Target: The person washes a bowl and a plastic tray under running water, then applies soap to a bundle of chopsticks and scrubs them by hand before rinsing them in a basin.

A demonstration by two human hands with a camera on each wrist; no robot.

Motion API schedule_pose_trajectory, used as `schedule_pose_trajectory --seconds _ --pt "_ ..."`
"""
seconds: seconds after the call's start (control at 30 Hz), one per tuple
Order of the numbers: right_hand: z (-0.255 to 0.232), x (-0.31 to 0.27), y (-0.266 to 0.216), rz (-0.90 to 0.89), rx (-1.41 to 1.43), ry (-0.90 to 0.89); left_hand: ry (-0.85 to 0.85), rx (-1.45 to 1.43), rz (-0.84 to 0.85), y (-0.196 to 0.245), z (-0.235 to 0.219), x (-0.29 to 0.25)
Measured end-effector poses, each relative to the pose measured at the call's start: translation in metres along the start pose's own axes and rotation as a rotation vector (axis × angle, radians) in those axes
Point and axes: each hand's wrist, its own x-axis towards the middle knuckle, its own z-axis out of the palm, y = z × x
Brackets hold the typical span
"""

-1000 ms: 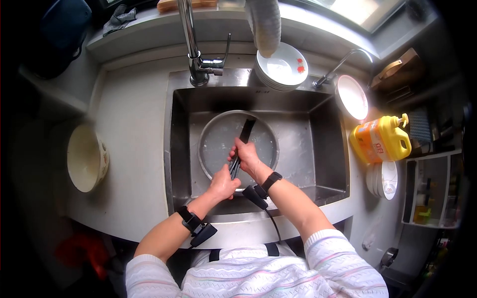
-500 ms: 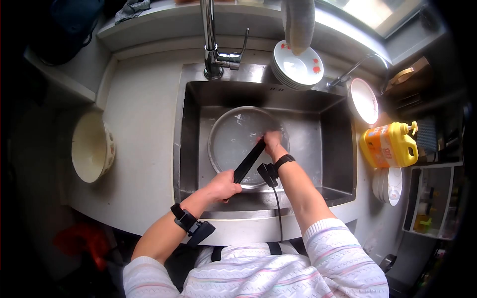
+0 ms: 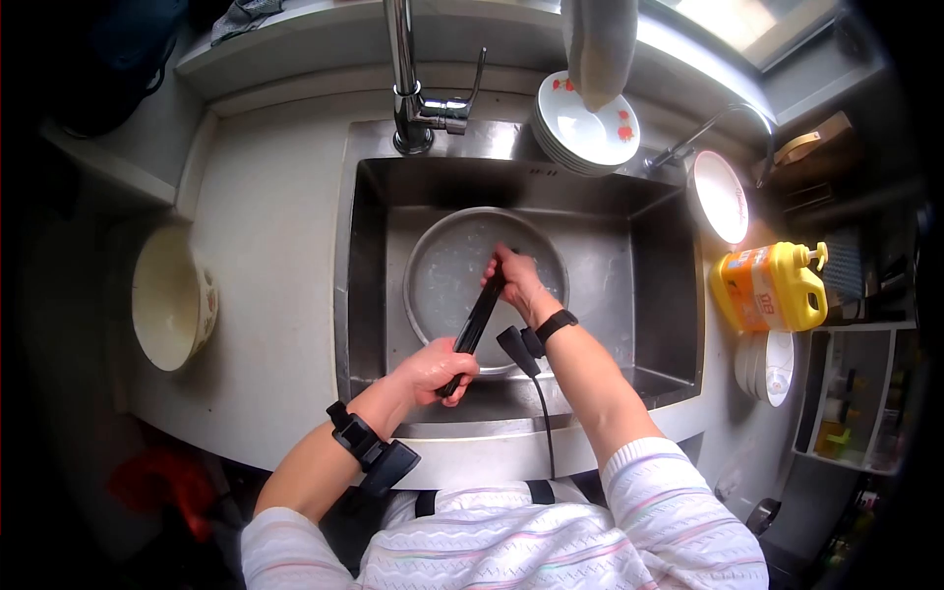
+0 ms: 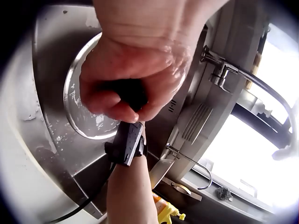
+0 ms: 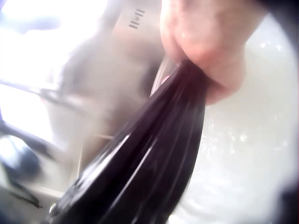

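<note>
A bundle of dark, wet chopsticks (image 3: 479, 322) slants over a round metal basin (image 3: 410, 280) of cloudy water in the sink. My left hand (image 3: 433, 372) grips its near end by the basin's front rim. Around the upper part curl the fingers of my right hand (image 3: 513, 275), over the water. In the left wrist view, my wet left hand (image 4: 126, 79) is fisted around the dark ends. Close up in the right wrist view, the chopsticks (image 5: 154, 144) run blurred from under my right hand (image 5: 210, 46) and fan out toward the lower left.
A tap (image 3: 405, 108) rises behind the steel sink (image 3: 610, 305). Stacked plates (image 3: 585, 133) sit at its back edge. To the right stand a bowl (image 3: 720, 197), a yellow pump bottle (image 3: 772, 287) and more stacked dishes (image 3: 767, 366). On the left counter is a large bowl (image 3: 175, 300).
My hands, earlier close together on the chopsticks, are now farther apart along them. The left has come nearer the front rim; the right has moved toward the basin's far side.
</note>
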Motion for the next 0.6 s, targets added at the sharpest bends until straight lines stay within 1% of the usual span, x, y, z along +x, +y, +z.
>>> schedule_pose_trajectory --seconds 0.07,0.1,0.13,0.2,0.23,0.3,0.33,0.4,0.43,0.47,0.53,0.57,0.6 --pt "-0.002 0.001 -0.006 -0.005 -0.009 -0.028 0.038 0.167 0.063 0.001 0.004 -0.005" --pt "-0.001 -0.003 -0.01 -0.019 0.04 -0.066 0.048 0.236 0.095 0.004 0.006 -0.007" --pt "0.002 -0.006 -0.012 -0.03 0.092 -0.107 0.048 0.239 0.093 0.003 0.007 -0.005" --pt "0.008 -0.016 -0.028 -0.096 0.141 -0.177 0.281 0.532 0.291 -0.005 0.004 0.004" --pt "0.013 -0.024 -0.039 -0.135 0.14 -0.235 0.288 0.529 0.288 -0.008 -0.004 0.015" --pt "0.029 -0.043 -0.056 -0.288 0.05 -0.293 0.281 0.443 0.349 -0.004 -0.017 0.045" --pt "0.036 -0.049 -0.061 -0.356 0.002 -0.333 0.324 0.484 0.298 0.007 -0.015 0.052" --pt "0.047 -0.053 -0.06 -0.503 -0.224 -0.403 0.297 0.372 0.34 0.02 -0.016 0.067" --pt "0.054 -0.056 -0.055 -0.531 -0.347 -0.366 0.217 0.348 0.429 0.026 -0.019 0.071" --pt "0.055 -0.056 -0.056 -0.523 -0.313 -0.376 0.219 0.354 0.43 0.032 -0.022 0.075" --pt "0.053 -0.038 -0.029 -0.458 -0.558 -0.357 0.271 -0.106 0.441 0.04 -0.03 0.085" --pt "0.046 -0.026 -0.021 -0.442 -0.611 -0.382 0.238 -0.217 0.449 0.037 -0.049 0.103" --pt "0.045 -0.019 -0.015 -0.426 -0.664 -0.407 0.237 -0.314 0.456 0.042 -0.049 0.101"
